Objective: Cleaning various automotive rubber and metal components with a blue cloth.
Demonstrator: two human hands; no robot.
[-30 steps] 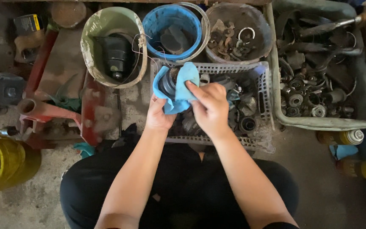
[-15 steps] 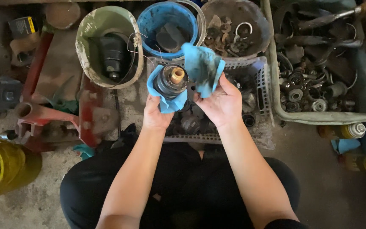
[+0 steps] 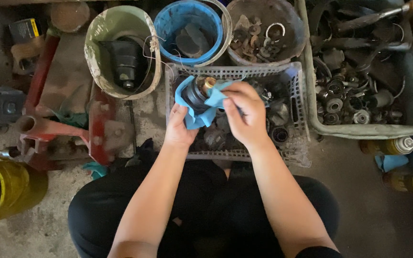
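My left hand cradles a dark round metal part with a brass-coloured tip, wrapped from below in a blue cloth. With my right hand I pinch a fold of that cloth and press it onto the part's right side. Both hands hover over a grey slotted plastic basket full of dark greasy metal parts. My knees in black trousers fill the bottom of the view.
Behind the basket stand a pale bucket holding a black part, a blue bucket and a grey bowl of small parts. A grey tub of metal pieces sits right, spray cans below it. Red metal frame and yellow container left.
The right hand first covered the part with the cloth, then lifted the cloth off to expose it. Now it presses the cloth against the part's side again.
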